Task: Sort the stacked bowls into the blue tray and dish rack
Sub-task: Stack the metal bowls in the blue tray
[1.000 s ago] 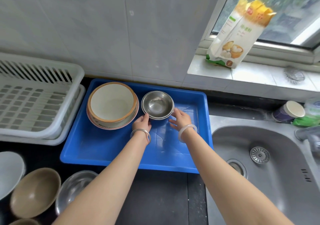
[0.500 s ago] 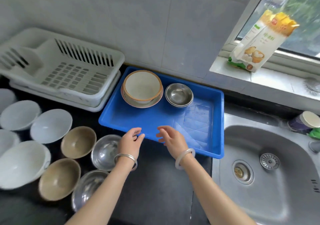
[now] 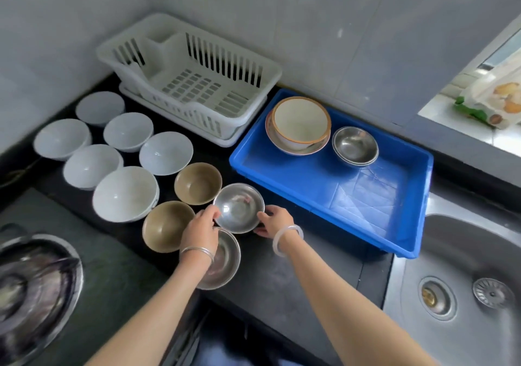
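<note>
Closing in from both sides, the left hand (image 3: 201, 224) and right hand (image 3: 272, 220) bracket a steel bowl (image 3: 239, 207) near the front edge of the black counter (image 3: 282, 278), just off the near-left corner of the blue tray (image 3: 400, 241). Fingertips press the rim on either side: left fingers curled against its left edge, right fingers cupped round its right edge. It looks like a two-handed grip, though whether the bowl has left the counter I cannot tell.

A second steel bowl (image 3: 225, 258) sits right under the left wrist, touching or nearly touching the held one. Two brown bowls (image 3: 197, 183) crowd the left side, and six white bowls (image 3: 125, 193) fill the counter's left end towards the wall. In the tray's far-left corner stands a cream bowl (image 3: 300, 123) nested in a wider dish, with stacked steel bowls (image 3: 355, 145) beside it. The white dish rack (image 3: 194, 83) at the back holds nothing I can see.

Now the risks. Smooth steel held only at the rim can slip, and a drop would clatter onto the neighbouring bowl. The left wrist may nudge that lower bowl towards the counter's front edge. Carried too low, the bowl could clip the tray's wall.
</note>
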